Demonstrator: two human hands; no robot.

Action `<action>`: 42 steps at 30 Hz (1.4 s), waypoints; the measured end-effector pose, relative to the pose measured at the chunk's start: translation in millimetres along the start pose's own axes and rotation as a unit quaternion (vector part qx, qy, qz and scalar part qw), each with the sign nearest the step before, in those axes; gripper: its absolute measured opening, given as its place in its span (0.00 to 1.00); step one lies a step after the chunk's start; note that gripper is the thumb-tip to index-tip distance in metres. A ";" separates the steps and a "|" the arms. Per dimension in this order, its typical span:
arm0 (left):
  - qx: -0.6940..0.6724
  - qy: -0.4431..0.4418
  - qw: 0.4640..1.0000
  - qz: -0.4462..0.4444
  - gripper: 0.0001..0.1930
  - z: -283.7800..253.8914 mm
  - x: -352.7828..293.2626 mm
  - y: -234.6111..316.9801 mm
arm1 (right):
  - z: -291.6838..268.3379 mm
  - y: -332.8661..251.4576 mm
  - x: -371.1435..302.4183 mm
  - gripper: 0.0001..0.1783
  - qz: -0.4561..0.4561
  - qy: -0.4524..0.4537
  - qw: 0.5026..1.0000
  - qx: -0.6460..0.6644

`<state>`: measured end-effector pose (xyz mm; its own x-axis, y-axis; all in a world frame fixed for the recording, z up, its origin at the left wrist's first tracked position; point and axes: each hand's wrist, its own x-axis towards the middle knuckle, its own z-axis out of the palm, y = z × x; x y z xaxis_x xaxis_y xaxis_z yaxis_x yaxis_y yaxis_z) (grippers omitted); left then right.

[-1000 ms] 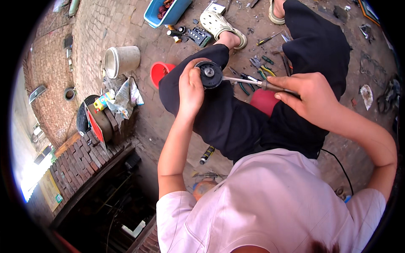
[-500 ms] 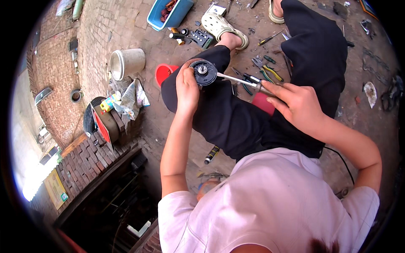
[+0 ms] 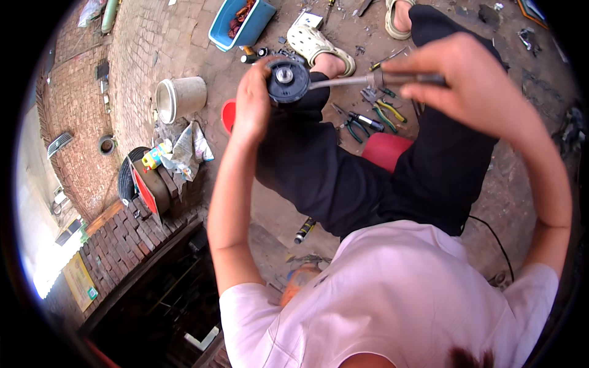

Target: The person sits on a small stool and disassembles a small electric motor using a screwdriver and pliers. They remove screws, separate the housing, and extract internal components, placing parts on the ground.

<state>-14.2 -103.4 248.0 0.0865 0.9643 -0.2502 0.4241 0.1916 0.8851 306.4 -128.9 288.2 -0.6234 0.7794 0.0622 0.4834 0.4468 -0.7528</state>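
My left hand point(image 3: 253, 101) grips a round black part point(image 3: 288, 87) with a metal shaft at its centre, held above my left knee. The palm side wraps its left edge. In my right hand point(image 3: 469, 80) is a screwdriver point(image 3: 343, 82), its handle pinched between thumb and fingers. The blade lies nearly level, and its tip meets the right rim of the black part. Whether the tip sits in a slot there I cannot tell.
Several pliers point(image 3: 388, 113) and other hand tools lie on the ground between my feet. A blue tub point(image 3: 254, 27) with reddish pieces stands ahead, a white bucket point(image 3: 190, 98) to the left. A red bowl point(image 3: 227, 115) sits beside my left knee, and a spray can point(image 3: 305, 230) lies near my left hip.
Both hands have risen away from my lap with the black part and screwdriver. My right hand has moved farther up and outward, and the screwdriver has turned from a slant to nearly level.
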 end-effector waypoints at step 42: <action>0.462 -0.355 0.812 -0.017 0.20 134.6 381.3 -212.9 | 140.1 351.4 165.1 0.19 0.413 -0.143 0.819 0.372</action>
<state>49.8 198.9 -88.7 0.4194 0.5505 -0.7218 0.9046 -0.3199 0.2816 287.2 95.3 -57.8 -0.4428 0.4988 -0.7450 0.3712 -0.6544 -0.6588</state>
